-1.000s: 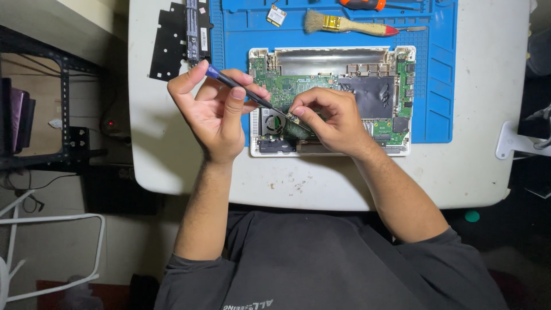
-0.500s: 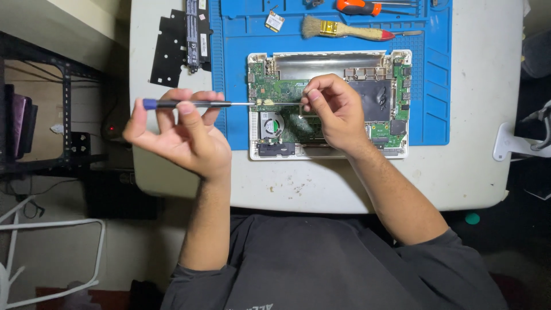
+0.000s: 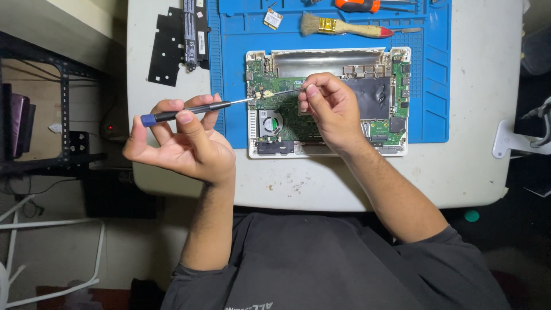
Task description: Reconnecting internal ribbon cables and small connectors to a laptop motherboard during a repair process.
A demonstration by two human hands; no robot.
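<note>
You hold one screwdriver [image 3: 189, 110] with a black handle and a blue cap; your left hand [image 3: 183, 140] grasps the handle between the thumb and the fingers, palm up, left of the blue mat. The thin metal shaft runs to the right, almost level, and your right hand [image 3: 333, 109] pinches its tip between the thumb and the first fingers. This hand is above one opened laptop [image 3: 327, 103], which lies with its white case on the mat; inside you see one green circuit board [image 3: 275, 95], one round fan [image 3: 270, 122] and one black sheet [image 3: 373, 95] on the right part.

On the far side of the mat there is one brush [image 3: 344, 26] with a wooden handle and a red end, one tool with an orange handle [image 3: 359, 4] at the far edge, and one small square card [image 3: 272, 18] left of the brush. Left of the mat lie two black parts: one flat black plate [image 3: 166, 49] and one long narrow piece [image 3: 195, 28] beside it, touching or nearly so.

The blue mat [image 3: 430, 86] covers the far middle of one white table [image 3: 459, 172], whose near part has small crumbs. To the left stands a dark metal shelf [image 3: 57, 115], and a white tube frame [image 3: 51, 258] is near on the floor
</note>
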